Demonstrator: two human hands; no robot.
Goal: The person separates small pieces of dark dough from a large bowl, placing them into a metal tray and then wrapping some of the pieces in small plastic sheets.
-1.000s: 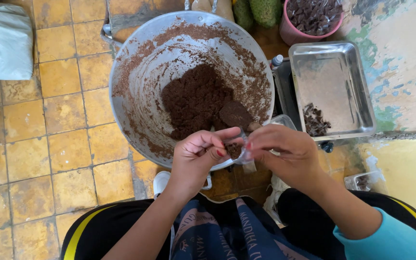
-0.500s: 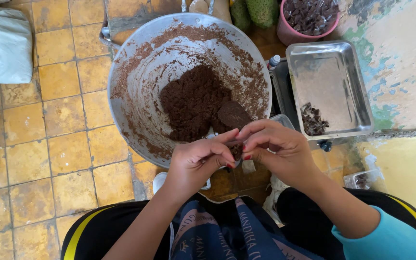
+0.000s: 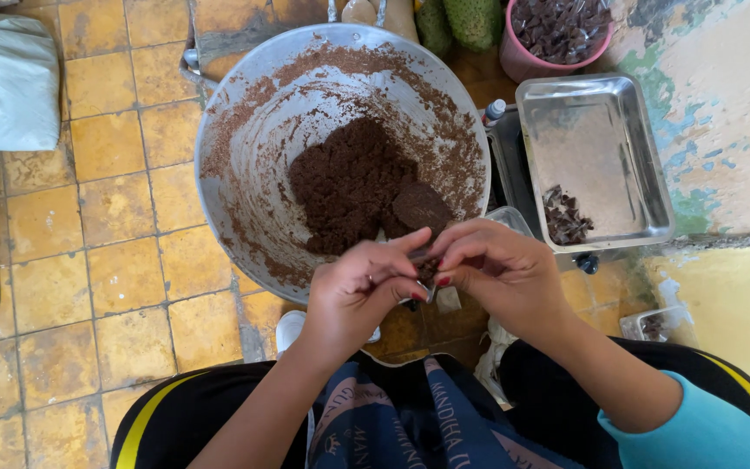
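over the last second both hands have slid a little toward the bowl (image 3: 340,156) rim, working the same small dark piece (image 3: 425,267) throughout. left hand (image 3: 359,291) and right hand (image 3: 501,271) meet over the near rim, fingertips pressed together, pinching the piece between them; dark paste (image 3: 349,182) lies in the bowl

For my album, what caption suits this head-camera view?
Left hand and right hand pinch a small dark brown lump over the wide grey metal bowl.
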